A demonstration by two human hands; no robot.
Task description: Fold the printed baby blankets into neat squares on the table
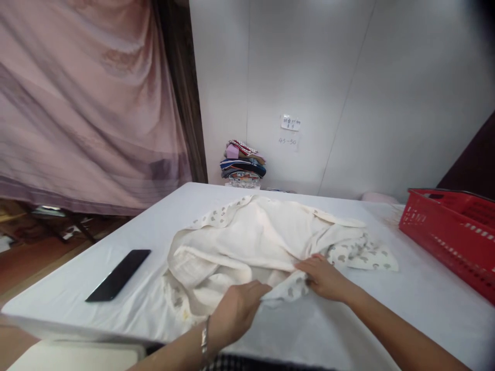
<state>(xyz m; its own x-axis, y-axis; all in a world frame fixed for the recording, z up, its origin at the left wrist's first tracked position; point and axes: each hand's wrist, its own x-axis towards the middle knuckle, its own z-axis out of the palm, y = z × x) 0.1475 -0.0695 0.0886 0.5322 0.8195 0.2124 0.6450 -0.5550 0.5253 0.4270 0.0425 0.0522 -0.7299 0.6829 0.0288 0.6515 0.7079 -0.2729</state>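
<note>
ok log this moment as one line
cloth: rumpled on white table | left hand: grip on near edge | right hand: grip on near edge | red basket: at right

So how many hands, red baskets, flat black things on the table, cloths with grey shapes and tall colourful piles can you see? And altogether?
Hands (left hand, right hand): 2
Red basket: 1
Flat black thing: 1
Patterned cloth: 1
Tall colourful pile: 1
Total: 6

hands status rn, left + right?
Left hand: closed, gripping the near edge of the white cloth.
Right hand: closed, gripping the same cloth farther right along that edge.
</note>
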